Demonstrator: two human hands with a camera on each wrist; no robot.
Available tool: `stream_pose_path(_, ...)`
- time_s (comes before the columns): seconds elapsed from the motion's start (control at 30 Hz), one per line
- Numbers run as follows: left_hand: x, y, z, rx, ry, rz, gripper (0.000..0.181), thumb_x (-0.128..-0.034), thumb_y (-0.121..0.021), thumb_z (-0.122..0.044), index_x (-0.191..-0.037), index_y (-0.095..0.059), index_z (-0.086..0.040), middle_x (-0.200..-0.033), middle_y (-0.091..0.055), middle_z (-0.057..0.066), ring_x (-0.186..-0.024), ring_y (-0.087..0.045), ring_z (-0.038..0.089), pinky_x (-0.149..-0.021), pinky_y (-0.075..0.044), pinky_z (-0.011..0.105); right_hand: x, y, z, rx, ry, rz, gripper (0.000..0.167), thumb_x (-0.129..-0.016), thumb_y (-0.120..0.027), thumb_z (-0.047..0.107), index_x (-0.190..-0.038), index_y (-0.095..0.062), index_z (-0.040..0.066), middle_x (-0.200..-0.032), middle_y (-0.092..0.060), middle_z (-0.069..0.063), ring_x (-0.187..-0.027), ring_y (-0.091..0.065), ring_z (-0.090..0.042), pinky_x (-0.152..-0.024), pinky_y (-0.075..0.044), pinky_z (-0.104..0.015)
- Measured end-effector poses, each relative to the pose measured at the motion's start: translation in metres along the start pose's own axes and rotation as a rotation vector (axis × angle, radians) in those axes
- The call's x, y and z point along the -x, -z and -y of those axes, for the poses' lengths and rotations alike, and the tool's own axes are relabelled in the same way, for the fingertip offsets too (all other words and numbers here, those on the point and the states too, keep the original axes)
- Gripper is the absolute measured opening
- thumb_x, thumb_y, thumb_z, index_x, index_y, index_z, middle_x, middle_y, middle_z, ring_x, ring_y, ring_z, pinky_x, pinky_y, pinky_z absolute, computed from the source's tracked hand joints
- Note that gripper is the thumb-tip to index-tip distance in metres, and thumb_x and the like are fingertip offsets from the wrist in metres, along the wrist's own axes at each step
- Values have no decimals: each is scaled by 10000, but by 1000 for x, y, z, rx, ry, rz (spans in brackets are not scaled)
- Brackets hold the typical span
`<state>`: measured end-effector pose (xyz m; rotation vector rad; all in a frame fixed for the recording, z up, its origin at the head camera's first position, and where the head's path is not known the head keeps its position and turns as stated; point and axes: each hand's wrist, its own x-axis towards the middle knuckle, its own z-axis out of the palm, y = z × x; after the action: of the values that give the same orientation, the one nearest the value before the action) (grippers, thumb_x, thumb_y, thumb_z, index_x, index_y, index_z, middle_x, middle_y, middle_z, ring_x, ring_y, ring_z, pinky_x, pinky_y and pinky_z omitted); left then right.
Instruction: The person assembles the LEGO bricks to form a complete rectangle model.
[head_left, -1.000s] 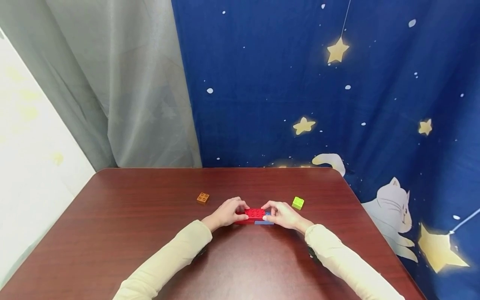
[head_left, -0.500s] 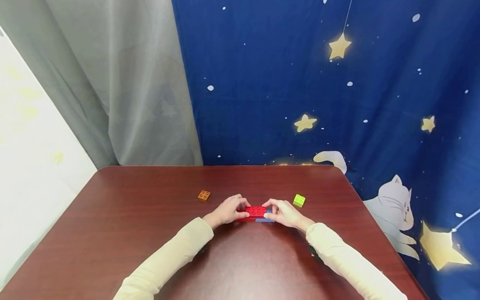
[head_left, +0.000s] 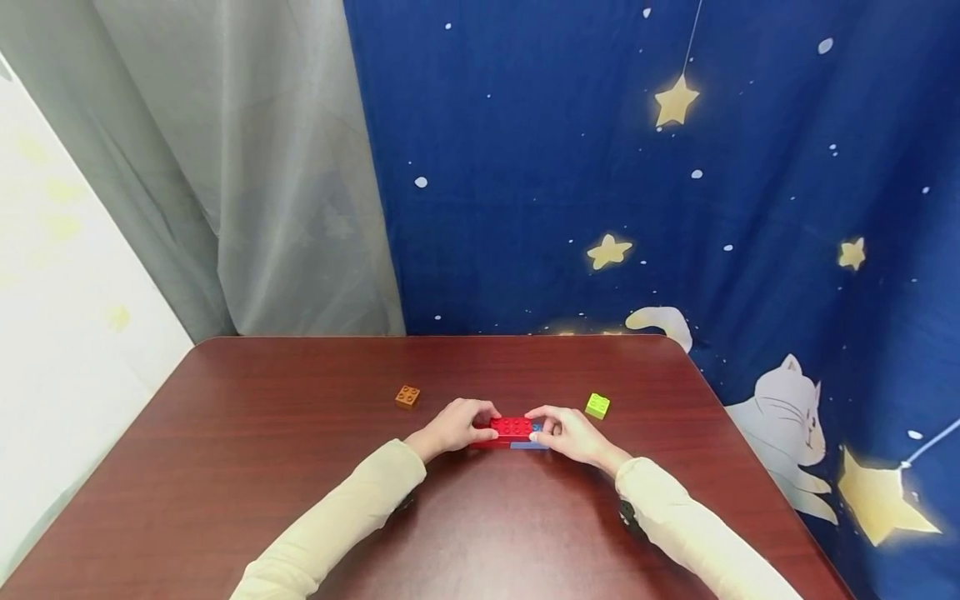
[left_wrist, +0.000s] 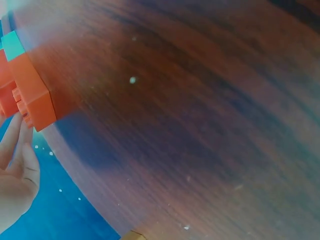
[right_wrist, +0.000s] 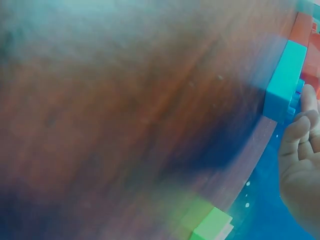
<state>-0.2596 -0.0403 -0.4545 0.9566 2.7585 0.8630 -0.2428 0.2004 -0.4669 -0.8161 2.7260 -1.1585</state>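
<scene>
A red toy brick (head_left: 512,427) with studs lies across a lower red brick (head_left: 491,445) and a blue brick (head_left: 529,446), which sit end to end on the table. My left hand (head_left: 453,427) pinches the upper brick's left end between thumb and fingers. At its right end, my right hand (head_left: 574,433) pinches the same upper brick. In the left wrist view, fingers stand behind the lower red brick's studs. The right wrist view shows the blue brick (right_wrist: 285,80) with free studs beside the right fingers.
An orange brick (head_left: 407,397) rests on the brown table (head_left: 300,400), up and left of the hands. To the upper right lies a lime green brick (head_left: 597,406). Grey and blue curtains (head_left: 525,167) hang behind the table's far edge.
The right hand's fingers have curled a little more at the upper brick's right end, and its wrist has dropped slightly. The left hand and the bricks keep their places.
</scene>
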Motion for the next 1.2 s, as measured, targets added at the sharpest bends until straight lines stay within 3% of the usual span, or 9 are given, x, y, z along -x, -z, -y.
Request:
stream_pose_path(0.53,4,-1,0,40,17,-8,259,-791,-660,-266,-1020,-615,-156,-936,-621,-20,-831,-538,99,-771,-435,283,23,28,-28,-14,-75,-230,282,-770,-690,213,-992,-639,47,-647,-548,47,-568,-498,-130,-537,-429,-244)
stream_pose_path(1.2,6,-5,3,96,17,-17,258,-796,-659,-240,-1028,-604,-141,-945,-619,2,-845,-547,109,-781,-435,291,31,43,-50,9,-143,-306,297,-747,-709,168,-979,-629,-1,-653,-561,20,-547,-495,-150,-501,-399,-227)
